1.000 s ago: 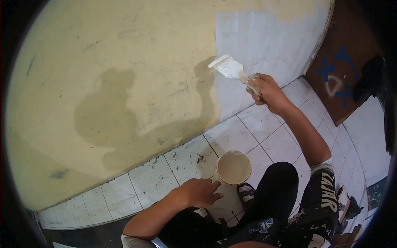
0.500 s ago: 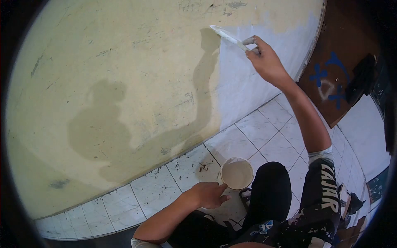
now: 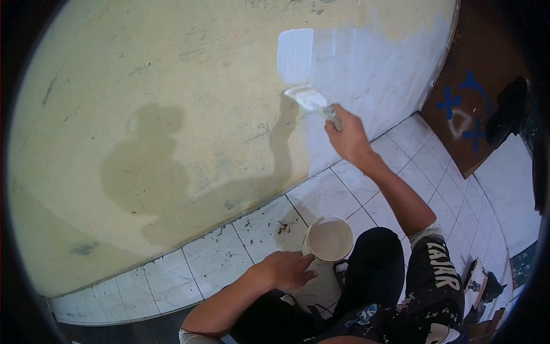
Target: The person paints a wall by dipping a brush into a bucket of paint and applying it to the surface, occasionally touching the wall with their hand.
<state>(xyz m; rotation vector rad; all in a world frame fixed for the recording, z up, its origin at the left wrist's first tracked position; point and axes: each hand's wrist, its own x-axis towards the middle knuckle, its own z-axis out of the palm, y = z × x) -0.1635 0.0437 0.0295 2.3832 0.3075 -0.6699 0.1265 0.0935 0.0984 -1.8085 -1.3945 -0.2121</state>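
A wide flat paintbrush [image 3: 309, 98], its head coated in white, is gripped at the handle by my right hand [image 3: 348, 133]. The brush edge is at the cream wall [image 3: 189, 74], just below a fresh, streaked white patch [image 3: 294, 54]. To the right of it, the wall bears a broader white coat [image 3: 366, 74]. Low in view, my left hand [image 3: 288, 269] hangs beside a round bucket [image 3: 330, 239] of whitish liquid. Its index fingertip is at the bucket's rim, with the thumb apart. The other fingers are partly hidden underneath.
White floor tiles [image 3: 326, 192] meet the wall along a curving lower edge, with brown bits [image 3: 283, 227] scattered on them. A brown board [image 3: 464, 92] with blue marks leans at the right. My bent knee [image 3: 375, 258] is close to the bucket. Dark clutter [image 3: 487, 286] lies lower right.
My right hand has brought the paintbrush down and slightly left along the wall. A bright white patch now shows above it. My left hand and the bucket stay nearly the same.
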